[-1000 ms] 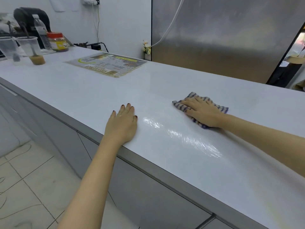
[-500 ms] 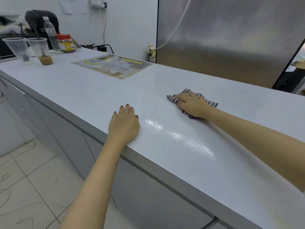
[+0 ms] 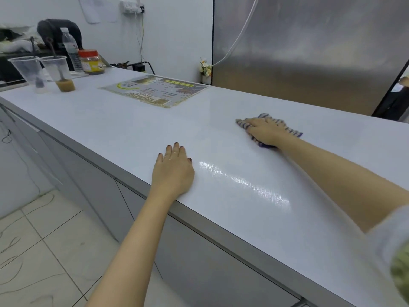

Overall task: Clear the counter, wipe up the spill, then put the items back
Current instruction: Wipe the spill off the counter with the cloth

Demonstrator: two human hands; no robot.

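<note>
Cloth (image 3: 291,130) lies under right hand (image 3: 265,132) (flat, seemingly).

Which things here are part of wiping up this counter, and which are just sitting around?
In the job: striped cloth, right hand pressing it, left hand resting flat, counter, wet streak; probably drink cup, clear cup, jar and bottle, to put back.
Lying about: laminated sheet, small flowers, steel panel.

Steel panel (image 3: 309,52) stood at rear, white cable (image 3: 242,33) hanging across it. Small flower vase (image 3: 205,70) sat just beside. Tiled floor (image 3: 44,240) below.
</note>
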